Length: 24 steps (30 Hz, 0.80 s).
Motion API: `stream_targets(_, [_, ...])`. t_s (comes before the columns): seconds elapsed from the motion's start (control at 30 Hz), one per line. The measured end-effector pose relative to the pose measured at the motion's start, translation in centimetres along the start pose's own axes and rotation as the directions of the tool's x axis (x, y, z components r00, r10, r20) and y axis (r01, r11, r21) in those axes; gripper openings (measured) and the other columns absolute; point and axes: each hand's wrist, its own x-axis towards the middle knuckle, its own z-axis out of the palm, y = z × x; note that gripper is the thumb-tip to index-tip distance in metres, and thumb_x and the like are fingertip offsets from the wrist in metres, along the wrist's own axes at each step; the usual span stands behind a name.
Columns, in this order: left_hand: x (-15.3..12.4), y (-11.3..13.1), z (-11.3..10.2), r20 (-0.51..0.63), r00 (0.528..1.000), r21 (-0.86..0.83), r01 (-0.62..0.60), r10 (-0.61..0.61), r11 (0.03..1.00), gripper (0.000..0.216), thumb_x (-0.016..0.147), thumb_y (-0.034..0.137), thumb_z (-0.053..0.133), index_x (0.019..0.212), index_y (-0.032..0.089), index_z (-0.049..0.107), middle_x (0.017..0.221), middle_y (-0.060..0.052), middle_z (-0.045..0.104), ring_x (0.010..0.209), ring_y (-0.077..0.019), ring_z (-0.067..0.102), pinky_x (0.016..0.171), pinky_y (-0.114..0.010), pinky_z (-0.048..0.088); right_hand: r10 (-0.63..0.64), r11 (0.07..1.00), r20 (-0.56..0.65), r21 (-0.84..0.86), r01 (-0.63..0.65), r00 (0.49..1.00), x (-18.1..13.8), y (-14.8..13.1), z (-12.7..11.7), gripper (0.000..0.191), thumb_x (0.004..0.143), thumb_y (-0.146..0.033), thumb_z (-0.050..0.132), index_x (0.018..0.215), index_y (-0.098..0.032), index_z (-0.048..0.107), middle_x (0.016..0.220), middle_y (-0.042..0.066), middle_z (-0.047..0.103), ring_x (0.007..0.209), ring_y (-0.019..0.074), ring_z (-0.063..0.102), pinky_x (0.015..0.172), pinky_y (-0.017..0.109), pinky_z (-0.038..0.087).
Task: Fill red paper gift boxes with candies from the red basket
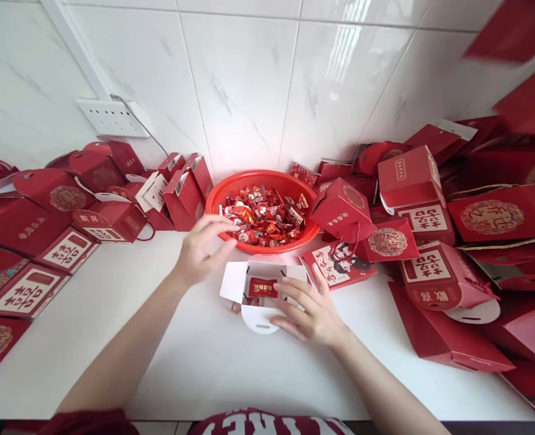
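A small gift box (pixel 259 318) stands with its flaps spread, showing its white inside. In it lie a red wrapped candy (pixel 262 287) with gold lettering and a smaller red piece. My right hand (pixel 307 309) rests at the box's right side, fingers apart over its flap and edge. To the upper left of the box, my left hand (pixel 206 251) is raised near the basket's front rim, fingers apart with nothing visible in them. Behind both hands sits a red plastic basket (pixel 310 237) heaped with wrapped candies (pixel 262 212).
Red gift boxes (pixel 108 219) crowd the left of the white table (pixel 195 362). More boxes and bags (pixel 448 275) are piled high on the right. A flat printed box (pixel 335 266) lies by my right hand. On the tiled wall is a socket strip (pixel 112 118) with a cable.
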Motion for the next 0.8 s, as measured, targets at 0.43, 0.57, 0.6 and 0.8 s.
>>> stream_targets(0.43, [10.3,-4.7,9.5,0.802,0.516,0.345,0.015,-0.303,0.939,0.077,0.052,0.024,0.079,0.127,0.020,0.060,0.133,-0.017,0.059,0.108,-0.0350,0.063,0.089,-0.038,0.048,0.052,0.994,-0.045,0.098,-0.048,0.998,-0.2,0.2,-0.1,0.013,0.089,-0.017,0.064,0.101,-0.020,0.068,0.109,0.008,0.074,0.111,0.0228,0.066,0.106,0.045,0.048])
stream_targets(0.57, [10.1,-5.0,10.1,0.759,0.507,0.451,0.044,-0.409,0.892,0.073,0.048,0.026,0.081,0.118,0.016,0.063,0.126,-0.021,0.062,0.110,-0.0390,0.061,0.094,-0.042,0.045,0.077,0.989,-0.029,0.127,-0.073,0.997,-0.5,0.5,-0.3,0.013,0.089,-0.017,0.063,0.102,-0.017,0.068,0.110,0.010,0.073,0.110,0.0250,0.065,0.100,0.045,0.051])
stream_targets(0.6, [10.2,-5.1,10.2,0.764,0.489,0.456,0.051,-0.420,0.889,0.063,0.049,0.027,0.081,0.109,0.015,0.067,0.116,-0.020,0.067,0.105,-0.0383,0.063,0.092,-0.042,0.046,0.079,0.988,-0.027,0.135,-0.075,0.997,-0.5,0.5,-0.3,0.014,0.089,-0.017,0.063,0.102,-0.018,0.067,0.110,0.010,0.073,0.110,0.0254,0.065,0.099,0.045,0.052])
stream_targets(0.8, [10.9,-5.5,10.4,0.859,0.364,0.339,0.125,-0.361,0.932,0.022,0.053,0.033,0.079,0.063,0.017,0.068,0.059,-0.005,0.065,0.059,-0.0221,0.058,0.065,-0.032,0.043,0.075,0.983,-0.020,0.168,-0.070,0.997,-0.5,0.4,-0.3,0.013,0.090,-0.017,0.063,0.102,-0.018,0.067,0.110,0.010,0.073,0.109,0.0253,0.065,0.095,0.044,0.054])
